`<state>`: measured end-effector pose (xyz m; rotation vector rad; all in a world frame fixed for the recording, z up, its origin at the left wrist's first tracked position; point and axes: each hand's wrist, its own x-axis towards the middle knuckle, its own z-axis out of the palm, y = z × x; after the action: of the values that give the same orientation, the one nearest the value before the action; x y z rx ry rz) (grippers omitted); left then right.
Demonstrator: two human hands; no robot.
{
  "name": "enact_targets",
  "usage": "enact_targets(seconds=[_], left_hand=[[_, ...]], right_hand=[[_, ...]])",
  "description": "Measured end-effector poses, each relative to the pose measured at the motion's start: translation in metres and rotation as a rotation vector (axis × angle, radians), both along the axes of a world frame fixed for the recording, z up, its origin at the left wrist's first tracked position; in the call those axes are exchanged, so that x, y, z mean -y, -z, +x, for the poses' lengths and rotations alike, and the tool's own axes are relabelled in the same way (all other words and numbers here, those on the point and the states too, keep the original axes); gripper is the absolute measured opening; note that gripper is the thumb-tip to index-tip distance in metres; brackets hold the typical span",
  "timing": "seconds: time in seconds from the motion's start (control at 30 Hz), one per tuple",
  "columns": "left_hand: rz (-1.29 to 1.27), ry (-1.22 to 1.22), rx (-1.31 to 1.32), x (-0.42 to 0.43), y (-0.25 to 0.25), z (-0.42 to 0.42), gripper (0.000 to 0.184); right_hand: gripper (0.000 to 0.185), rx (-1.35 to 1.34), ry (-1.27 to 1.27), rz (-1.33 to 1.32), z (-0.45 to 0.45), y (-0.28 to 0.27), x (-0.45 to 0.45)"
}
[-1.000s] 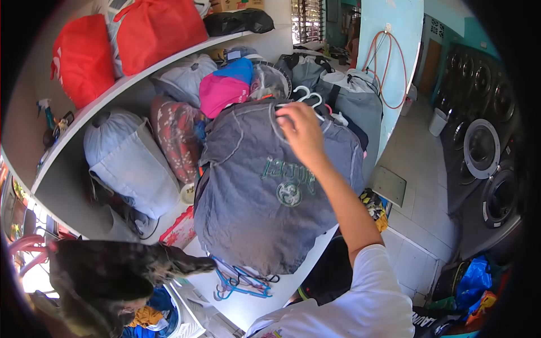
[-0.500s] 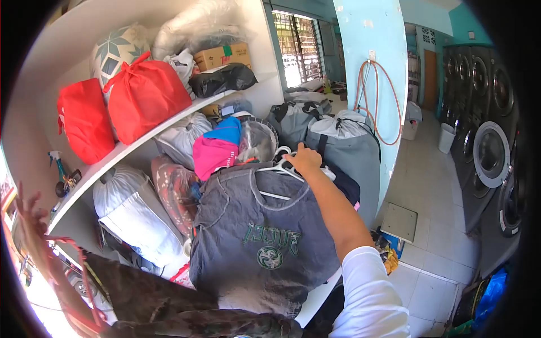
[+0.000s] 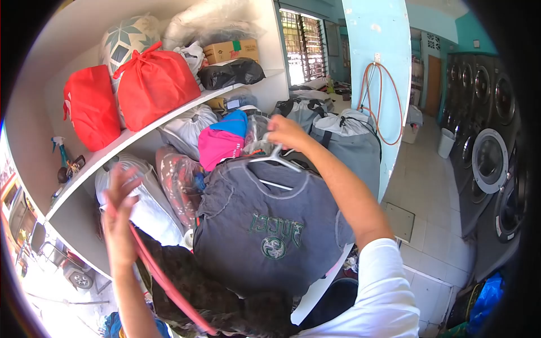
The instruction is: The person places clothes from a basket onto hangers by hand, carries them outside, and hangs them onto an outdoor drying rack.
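Observation:
My right hand (image 3: 286,134) is closed on the hook of a white hanger (image 3: 276,158), holding it up. A dark grey T-shirt (image 3: 253,208) with green lettering hangs on that hanger. At the left my left hand (image 3: 119,208) is raised and slightly blurred, its fingers apart. A red hanger (image 3: 163,276) crosses beside the palm and slants down to the right; its exact contact with the hand is unclear. Below it, a dark camouflage garment (image 3: 191,281) overlaps the shirt's lower left part.
Red bags (image 3: 158,87) stand on the upper shelf (image 3: 135,130). Below are a white laundry bag (image 3: 149,205) and a pink and blue bundle (image 3: 220,146). Grey bags (image 3: 352,155) sit behind my right arm. Washing machines (image 3: 489,160) line the right side.
My right hand has lifted the hanger and shirt slightly. My left hand has moved inward from the left edge, and the red hanger and camouflage garment have shifted with it.

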<state>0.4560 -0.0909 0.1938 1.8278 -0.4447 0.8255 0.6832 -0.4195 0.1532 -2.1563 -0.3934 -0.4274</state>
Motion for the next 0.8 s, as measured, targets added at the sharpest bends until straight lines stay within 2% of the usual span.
enact_targets(seconds=[0.07, 0.13, 0.17, 0.23, 0.27, 0.3, 0.37, 0.4, 0.43, 0.5, 0.53, 0.57, 0.6, 0.67, 0.7, 0.8], left_hand=[[-0.015, 0.161, -0.070, 0.022, 0.018, 0.023, 0.055], [0.037, 0.249, -0.004, 0.043, 0.033, 0.049, 0.044], [0.053, 0.209, 0.001, 0.057, 0.035, 0.050, 0.043], [0.044, 0.133, 0.004, 0.078, 0.040, 0.057, 0.040], [0.104, -0.008, -0.096, 0.088, 0.036, 0.050, 0.032], [0.087, -0.137, -0.063, 0.093, 0.035, 0.049, 0.024], [-0.341, 0.131, 0.015, 0.089, 0.041, 0.069, 0.017], [-0.213, 0.024, -0.065, 0.076, 0.035, 0.062, 0.015], [-0.313, 0.086, -0.053, 0.071, 0.032, 0.061, 0.023], [-0.358, 0.125, 0.015, 0.050, 0.029, 0.055, 0.037], [-0.335, 0.071, 0.034, 0.042, 0.026, 0.049, 0.042], [-0.311, 0.013, 0.050, 0.035, 0.024, 0.044, 0.047], [-0.356, 0.046, 0.091, 0.031, 0.024, 0.042, 0.053], [-0.325, 0.074, 0.073, 0.021, 0.025, 0.036, 0.057], [-0.309, 0.059, 0.042, 0.020, 0.025, 0.034, 0.057], [-0.289, 0.054, 0.045, 0.023, 0.027, 0.037, 0.055]], right_hand=[[0.030, 0.018, -0.237, 0.010, -0.046, -0.037, -0.042], [0.031, 0.049, -0.420, 0.016, -0.084, -0.062, -0.077], [0.031, 0.102, -0.480, 0.032, -0.103, -0.070, -0.092], [0.031, 0.037, -0.637, 0.140, -0.133, -0.086, -0.109], [0.030, 0.125, -0.670, 0.137, -0.134, -0.087, -0.119], [0.029, 0.215, -0.703, 0.133, -0.136, -0.089, -0.125], [0.029, 0.184, -0.724, 0.118, -0.136, -0.093, -0.118], [0.030, 0.196, -0.783, 0.149, -0.133, -0.098, -0.109], [0.031, 0.207, -0.842, 0.177, -0.127, -0.104, -0.097], [0.033, 0.552, -0.421, 0.107, -0.081, -0.099, -0.051], [0.032, 0.583, -0.226, 0.051, -0.056, -0.084, -0.023], [0.033, 0.570, 0.045, -0.141, -0.036, -0.057, 0.008], [0.036, 0.397, 0.215, -0.249, -0.016, -0.022, 0.036], [0.046, -0.143, 0.339, -0.559, -0.003, 0.033, 0.076], [0.048, -0.252, 0.395, -0.627, -0.005, 0.056, 0.082], [0.047, -0.237, 0.426, -0.616, -0.010, 0.108, 0.091]])
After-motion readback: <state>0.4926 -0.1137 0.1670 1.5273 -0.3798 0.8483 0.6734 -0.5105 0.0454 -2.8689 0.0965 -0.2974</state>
